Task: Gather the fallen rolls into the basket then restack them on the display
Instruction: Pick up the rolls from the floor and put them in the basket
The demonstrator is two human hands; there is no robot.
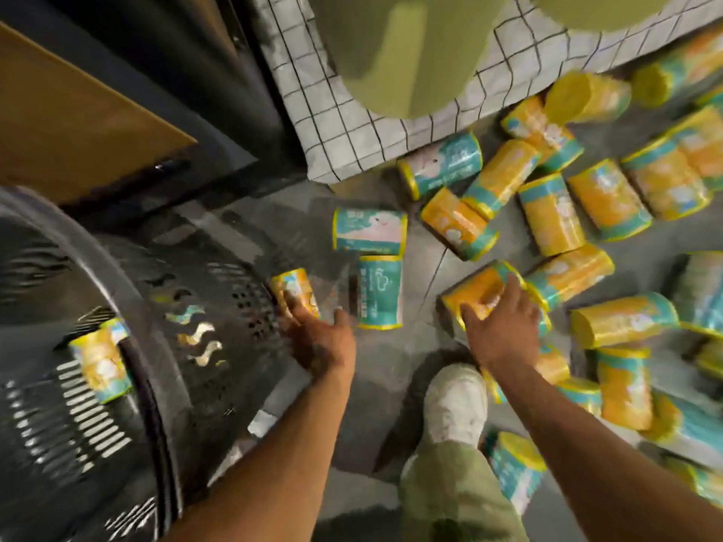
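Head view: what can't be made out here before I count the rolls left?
All head view:
1. Basket inside: its rim and dark wall hide most; left and bottom edges cut it.
2. Left hand grip on the small roll: motion blur.
3. Yellow roll: the right hand grips it, covering part.
4. Rolls at the right edge: cropped, uncountable.
5. Roll beside the shoe: the leg covers part.

Retail stock in disarray: many identically wrapped yellow-and-teal rolls (547, 217) lie scattered over a grey floor (391, 365) from 1 to 5 o'clock, pointing to a shop. A display draped in grid-patterned cloth (336, 123) rises at 12 o'clock, and a black perforated basket (219, 307) stands at 9 o'clock.
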